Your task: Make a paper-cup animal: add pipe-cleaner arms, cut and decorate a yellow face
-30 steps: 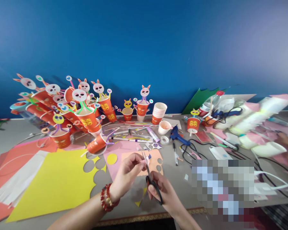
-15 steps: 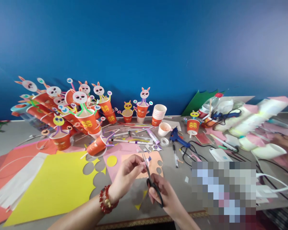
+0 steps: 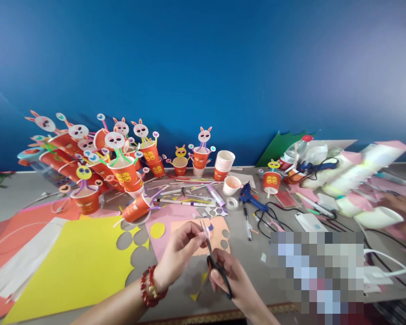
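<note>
My left hand (image 3: 182, 248), with a red bead bracelet on the wrist, pinches a small pale-pink piece of paper (image 3: 202, 234), mostly hidden by the fingers. In my right hand (image 3: 230, 273) is a pair of scissors (image 3: 209, 250) with black handles, its blades slightly apart and pointing away from me. The blades lie right beside my left fingertips, against the paper. Beneath them on the table is an orange sheet (image 3: 219, 225) with round holes, overlapping a pink sheet (image 3: 155, 248). A yellow paper disc (image 3: 157, 230) rests left of my left hand.
Red paper cups (image 3: 123, 176) with rabbit figures crowd the back left. A yellow sheet (image 3: 71, 266) covers the left front. Stacked cups (image 3: 223, 164), a blue glue gun (image 3: 252, 197), tape (image 3: 232, 203) and a pen (image 3: 248, 225) lie ahead. Another person's hand (image 3: 401, 207) is far right.
The view has shifted slightly. Both hands keep nearly the same place, and the scissor blades remain by the left fingertips, with a slightly different angle.
</note>
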Available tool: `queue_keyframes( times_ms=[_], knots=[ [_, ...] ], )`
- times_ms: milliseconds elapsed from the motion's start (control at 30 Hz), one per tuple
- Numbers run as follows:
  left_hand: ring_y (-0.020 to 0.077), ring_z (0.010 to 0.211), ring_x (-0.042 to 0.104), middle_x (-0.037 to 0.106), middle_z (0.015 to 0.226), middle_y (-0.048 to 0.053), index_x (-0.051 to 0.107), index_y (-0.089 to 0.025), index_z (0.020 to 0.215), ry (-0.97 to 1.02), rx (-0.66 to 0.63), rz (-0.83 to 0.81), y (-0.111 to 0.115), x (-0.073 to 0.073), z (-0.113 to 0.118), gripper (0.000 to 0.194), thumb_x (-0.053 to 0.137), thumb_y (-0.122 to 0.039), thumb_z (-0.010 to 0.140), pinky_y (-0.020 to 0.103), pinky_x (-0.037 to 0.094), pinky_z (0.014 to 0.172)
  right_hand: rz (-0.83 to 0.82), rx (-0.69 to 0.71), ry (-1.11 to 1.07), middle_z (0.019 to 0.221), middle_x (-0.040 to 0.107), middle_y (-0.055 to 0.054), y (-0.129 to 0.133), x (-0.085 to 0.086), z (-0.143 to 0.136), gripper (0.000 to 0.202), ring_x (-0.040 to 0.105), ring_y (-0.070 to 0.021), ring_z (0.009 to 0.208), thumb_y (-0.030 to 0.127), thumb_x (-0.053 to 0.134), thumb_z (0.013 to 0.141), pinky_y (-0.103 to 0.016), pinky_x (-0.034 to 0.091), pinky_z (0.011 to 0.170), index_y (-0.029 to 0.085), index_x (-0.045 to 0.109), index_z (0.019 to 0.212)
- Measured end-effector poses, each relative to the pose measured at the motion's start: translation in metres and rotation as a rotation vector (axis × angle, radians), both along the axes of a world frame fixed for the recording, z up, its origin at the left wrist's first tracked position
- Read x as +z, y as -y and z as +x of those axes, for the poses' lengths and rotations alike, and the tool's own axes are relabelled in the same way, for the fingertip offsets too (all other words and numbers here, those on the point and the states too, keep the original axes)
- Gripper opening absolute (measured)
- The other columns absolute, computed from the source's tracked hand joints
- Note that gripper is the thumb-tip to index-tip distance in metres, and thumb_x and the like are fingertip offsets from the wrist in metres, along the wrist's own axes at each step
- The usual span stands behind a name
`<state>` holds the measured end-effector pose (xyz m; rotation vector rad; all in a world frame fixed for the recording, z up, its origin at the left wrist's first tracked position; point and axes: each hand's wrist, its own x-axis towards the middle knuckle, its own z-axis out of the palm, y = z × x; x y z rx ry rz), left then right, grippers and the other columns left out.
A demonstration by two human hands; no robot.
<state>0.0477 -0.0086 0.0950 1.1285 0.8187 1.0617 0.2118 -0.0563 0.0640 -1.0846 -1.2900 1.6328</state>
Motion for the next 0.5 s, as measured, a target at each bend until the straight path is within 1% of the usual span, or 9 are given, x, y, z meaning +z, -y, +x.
queue_keyframes(
  times_ms=[267, 500],
  knots=[
    [0.0136, 0.073, 0.057, 0.059, 0.076, 0.001, 0.058, -0.018, 0.078, 0.005, 0.012, 0.023, 0.0015, -0.0002, 0.0013, 0.026, 0.066, -0.040, 0.089, 0.026, 0.047, 0.071, -0.003, -0.011, 0.008, 0.058, 0.044, 0.007, -0.0008, -0.0043, -0.0015, 0.062, 0.042, -0.0077, 0.048, 0.078, 0.067, 0.069, -0.020, 0.038, 0.048, 0.021, 0.043, 0.072],
    [0.0135, 0.073, 0.057, 0.059, 0.076, 0.001, 0.058, -0.017, 0.078, 0.015, 0.010, 0.022, 0.0009, -0.0011, 0.0011, 0.026, 0.066, -0.040, 0.088, 0.026, 0.047, 0.072, 0.009, -0.009, 0.018, 0.056, 0.043, 0.006, -0.0008, -0.0040, -0.0016, 0.062, 0.040, -0.0079, 0.047, 0.079, 0.064, 0.070, -0.021, 0.036, 0.047, 0.021, 0.041, 0.071]
  ],
)
